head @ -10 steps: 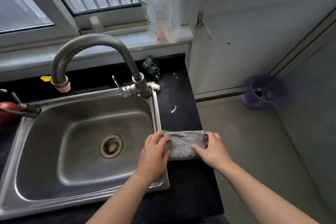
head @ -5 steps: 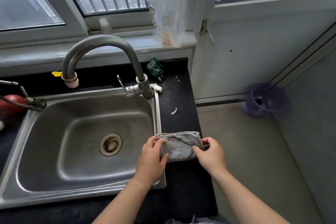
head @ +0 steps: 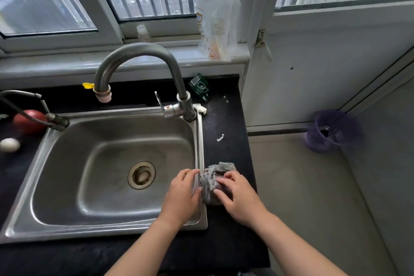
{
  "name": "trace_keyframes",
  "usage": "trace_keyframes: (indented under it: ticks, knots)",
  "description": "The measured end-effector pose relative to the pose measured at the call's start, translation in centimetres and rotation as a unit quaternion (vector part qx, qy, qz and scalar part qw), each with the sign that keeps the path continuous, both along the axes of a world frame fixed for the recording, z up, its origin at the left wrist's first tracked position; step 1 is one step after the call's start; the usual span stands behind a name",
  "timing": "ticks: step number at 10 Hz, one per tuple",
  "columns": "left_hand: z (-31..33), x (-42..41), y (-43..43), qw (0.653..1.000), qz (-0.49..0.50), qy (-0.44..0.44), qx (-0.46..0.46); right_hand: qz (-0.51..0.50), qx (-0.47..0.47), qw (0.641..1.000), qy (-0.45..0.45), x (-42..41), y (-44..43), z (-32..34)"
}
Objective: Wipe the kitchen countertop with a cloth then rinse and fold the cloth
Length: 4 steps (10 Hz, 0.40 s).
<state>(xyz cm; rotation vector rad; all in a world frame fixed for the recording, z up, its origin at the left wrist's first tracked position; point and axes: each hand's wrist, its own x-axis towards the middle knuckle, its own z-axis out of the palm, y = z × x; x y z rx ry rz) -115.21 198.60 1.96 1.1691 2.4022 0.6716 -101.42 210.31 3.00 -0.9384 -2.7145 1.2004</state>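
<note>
A grey textured cloth (head: pixel 212 178) lies bunched on the black countertop (head: pixel 226 237) just right of the steel sink's rim (head: pixel 201 141). My left hand (head: pixel 182 195) rests over the sink's right edge, fingers against the cloth's left side. My right hand (head: pixel 237 197) presses on the cloth from the right, fingers curled over its crumpled folds. Both hands hold the cloth between them. The tall curved faucet (head: pixel 143 67) stands at the sink's back right corner, with no water running.
White scraps (head: pixel 220 137) and a green packet (head: pixel 199 87) lie on the counter behind the cloth. A red round item (head: pixel 26 120) and a white egg (head: pixel 9 144) sit left of the sink. A purple basket (head: pixel 331 132) stands on the floor to the right.
The cloth was spread flat and wide between my hands; now my hands have moved closer together and gathered it into a narrower, crumpled bundle by the sink rim.
</note>
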Motion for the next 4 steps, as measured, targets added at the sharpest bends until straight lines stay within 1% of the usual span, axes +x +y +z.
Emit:
trace_keyframes:
  ticks: [1,2,3,4]
  knots:
    - [-0.2,-0.2,-0.6,0.999,-0.037,-0.001,0.016,0.069,0.060,0.996,-0.019,0.4,-0.4,-0.8]
    - [-0.6,0.6,-0.8,0.993,-0.105,0.009,-0.045,0.099,0.061,0.993,-0.020,0.4,0.0,-1.1]
    - [0.3,1.4,-0.9,0.989,-0.108,0.055,-0.081,0.112,0.024,0.993,-0.024,0.5,0.6,-0.7]
    - [1.5,1.0,-1.1,0.993,-0.083,0.065,-0.054,0.039,-0.012,0.998,0.040,0.5,1.8,0.7]
